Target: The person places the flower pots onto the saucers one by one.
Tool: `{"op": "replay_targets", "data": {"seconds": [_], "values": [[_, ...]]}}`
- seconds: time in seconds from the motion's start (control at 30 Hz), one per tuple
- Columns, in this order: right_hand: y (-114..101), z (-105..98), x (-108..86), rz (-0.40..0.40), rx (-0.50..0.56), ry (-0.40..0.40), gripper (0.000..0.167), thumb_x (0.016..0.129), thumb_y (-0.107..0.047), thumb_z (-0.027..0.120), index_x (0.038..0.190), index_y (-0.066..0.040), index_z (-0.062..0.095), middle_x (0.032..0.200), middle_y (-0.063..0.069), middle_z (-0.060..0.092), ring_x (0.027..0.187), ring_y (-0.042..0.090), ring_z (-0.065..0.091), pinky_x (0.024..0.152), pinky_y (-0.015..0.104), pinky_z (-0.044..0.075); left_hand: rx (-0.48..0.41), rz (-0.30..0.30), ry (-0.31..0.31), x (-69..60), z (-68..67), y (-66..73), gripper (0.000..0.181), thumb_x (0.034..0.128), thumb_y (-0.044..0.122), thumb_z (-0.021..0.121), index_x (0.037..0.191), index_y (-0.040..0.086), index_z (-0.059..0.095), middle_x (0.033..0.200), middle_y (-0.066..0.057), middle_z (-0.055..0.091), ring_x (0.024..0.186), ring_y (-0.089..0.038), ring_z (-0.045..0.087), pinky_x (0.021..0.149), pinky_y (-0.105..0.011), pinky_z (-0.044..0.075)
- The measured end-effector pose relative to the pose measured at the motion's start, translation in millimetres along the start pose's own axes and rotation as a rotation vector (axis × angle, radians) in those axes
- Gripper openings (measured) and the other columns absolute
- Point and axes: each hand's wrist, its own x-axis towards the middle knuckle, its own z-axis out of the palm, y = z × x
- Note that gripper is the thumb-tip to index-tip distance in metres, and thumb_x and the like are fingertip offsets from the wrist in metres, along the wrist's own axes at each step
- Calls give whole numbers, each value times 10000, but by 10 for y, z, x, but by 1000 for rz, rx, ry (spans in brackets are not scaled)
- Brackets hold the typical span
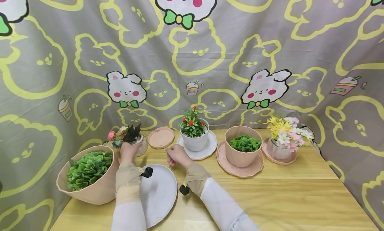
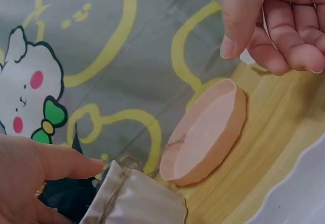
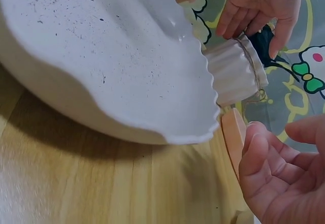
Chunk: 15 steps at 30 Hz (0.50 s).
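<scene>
At the table's rear left: a white flowerpot (image 1: 142,149) tied with twine near its rim, holding dark leaves (image 1: 132,133), just beside a pink saucer (image 1: 161,138).
Left hand (image 1: 129,152): thumb and fingers grip the white flowerpot at its rim.
Right hand (image 1: 179,154): fingers loosely curled, holding nothing, near the pink saucer.
Between the forearms: a large white saucer (image 1: 161,194) with dark specks.
Far left: a large pink planter (image 1: 100,191) of green foliage (image 1: 88,171).
Rear centre: a red-flowered plant (image 1: 192,124) in a white pot (image 1: 196,141).

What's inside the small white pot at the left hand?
Dark leaves, with flowers beside them. Nothing deeper is visible: the leaves, left hand and white pot cover it.
</scene>
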Motion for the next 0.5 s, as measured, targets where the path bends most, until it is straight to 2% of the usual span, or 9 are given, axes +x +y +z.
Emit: {"op": "replay_targets", "data": {"seconds": [0.2,0.4,0.5], "values": [[4,55,26,25,58,4,344,989,-212,516,755,29,590,509,16,533,402,95,497,389,197,460,34,-1,31,60,11,-21,773,870,281,659,1350,-240,349,1388,-437,379,1316,-523,371,1138,-537,317],[-13,82,72,33,84,-4,419,1011,-247,492,965,151,619,527,9,541,415,81,500,402,185,461,17,-5,48,106,51,-26,802,862,295,684,1360,-230,339,1397,-433,373,1331,-522,352,1148,-531,304],[-14,94,98,43,104,-9,435,1015,-256,485,1009,158,616,533,6,549,419,75,504,407,180,465,-10,-16,71,137,90,-31,842,851,303,704,1379,-221,310,1409,-424,367,1349,-511,332,1159,-519,290]]}}
